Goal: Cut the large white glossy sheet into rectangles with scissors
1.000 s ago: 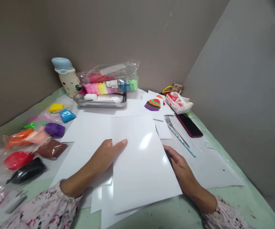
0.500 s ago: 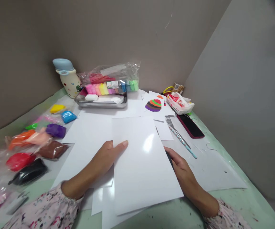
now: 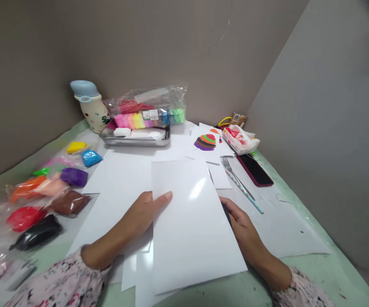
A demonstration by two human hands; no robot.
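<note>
A glossy white sheet [image 3: 197,238] is raised over other white papers [image 3: 117,170] in front of me. My left hand [image 3: 148,209] grips its left edge, thumb on top and the other fingers hidden beneath. At the sheet's right edge, my right hand [image 3: 240,219] is closed round a dark object [image 3: 225,212], mostly covered by the sheet; I cannot make out what it is. Beyond the sheet lies a paper with a striped dome in red, green, orange, brown and purple [image 3: 205,142].
Bagged coloured clay [image 3: 71,202] lies along the left. At the back stand a bottle [image 3: 93,113] and a metal tray [image 3: 136,142] with a clay pack [image 3: 139,119]. A fork [image 3: 235,175], a patterned stick [image 3: 251,199], a phone [image 3: 255,170] and a tissue pack [image 3: 240,140] are on the right.
The top edge of the white sheet sits slightly lower in view. Both hands keep nearly the same place and hold.
</note>
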